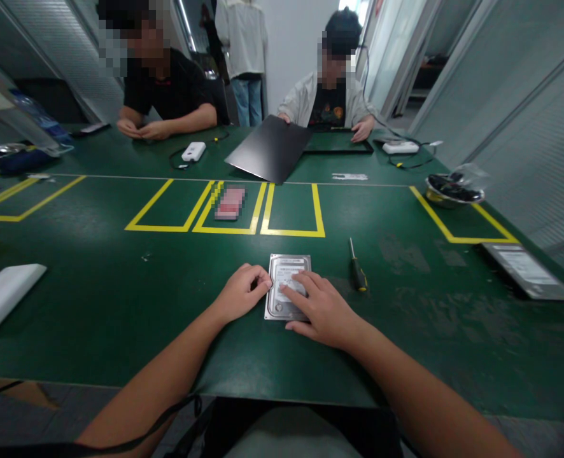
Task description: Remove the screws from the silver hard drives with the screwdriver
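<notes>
A silver hard drive [286,272] with a white label lies flat on the green table in front of me. My right hand [327,308] rests on its right side, fingers spread over the label and the thumb near the lower edge. At the left edge of the drive is my left hand [240,294], fingers curled with thumb and index fingertip pinched together. Whether anything small sits in that pinch is too hard to make out. To the right of the drive lies a screwdriver [358,275] with a black and yellow handle, its shaft pointing away from me.
Yellow tape outlines [292,233] mark the table [158,331], one around a blurred pink item [230,203]. At right are a metal bowl [454,196] and another drive-like unit [533,270]; a white object [9,296] lies left. Across, a co-worker holds a dark panel [270,149]; another sits left.
</notes>
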`<state>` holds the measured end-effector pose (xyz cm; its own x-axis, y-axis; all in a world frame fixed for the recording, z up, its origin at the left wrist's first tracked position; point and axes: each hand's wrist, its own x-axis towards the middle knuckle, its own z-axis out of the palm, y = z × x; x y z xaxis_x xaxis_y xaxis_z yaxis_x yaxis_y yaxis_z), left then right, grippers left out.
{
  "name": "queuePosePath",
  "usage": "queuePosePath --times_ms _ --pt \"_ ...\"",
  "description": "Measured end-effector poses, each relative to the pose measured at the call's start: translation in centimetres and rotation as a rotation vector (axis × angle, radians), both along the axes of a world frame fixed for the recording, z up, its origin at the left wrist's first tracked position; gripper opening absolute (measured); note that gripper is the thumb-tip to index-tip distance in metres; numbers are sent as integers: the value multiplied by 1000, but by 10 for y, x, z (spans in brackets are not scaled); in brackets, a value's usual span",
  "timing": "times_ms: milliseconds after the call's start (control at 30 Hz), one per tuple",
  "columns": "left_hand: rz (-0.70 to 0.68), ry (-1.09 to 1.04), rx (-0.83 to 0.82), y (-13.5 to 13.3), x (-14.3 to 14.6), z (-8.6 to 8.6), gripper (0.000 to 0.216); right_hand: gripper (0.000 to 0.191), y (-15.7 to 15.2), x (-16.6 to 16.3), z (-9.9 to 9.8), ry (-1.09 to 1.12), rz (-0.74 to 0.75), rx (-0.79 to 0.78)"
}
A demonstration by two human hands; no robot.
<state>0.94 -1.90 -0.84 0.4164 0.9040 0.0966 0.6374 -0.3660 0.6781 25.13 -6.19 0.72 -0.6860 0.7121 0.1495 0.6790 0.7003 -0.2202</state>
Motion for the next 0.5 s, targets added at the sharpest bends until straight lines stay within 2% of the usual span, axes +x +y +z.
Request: queuePosePath --times_ms 500 --pt "42 6 -40 3 0 0 23 69 1 0 -2 6 6 -4"
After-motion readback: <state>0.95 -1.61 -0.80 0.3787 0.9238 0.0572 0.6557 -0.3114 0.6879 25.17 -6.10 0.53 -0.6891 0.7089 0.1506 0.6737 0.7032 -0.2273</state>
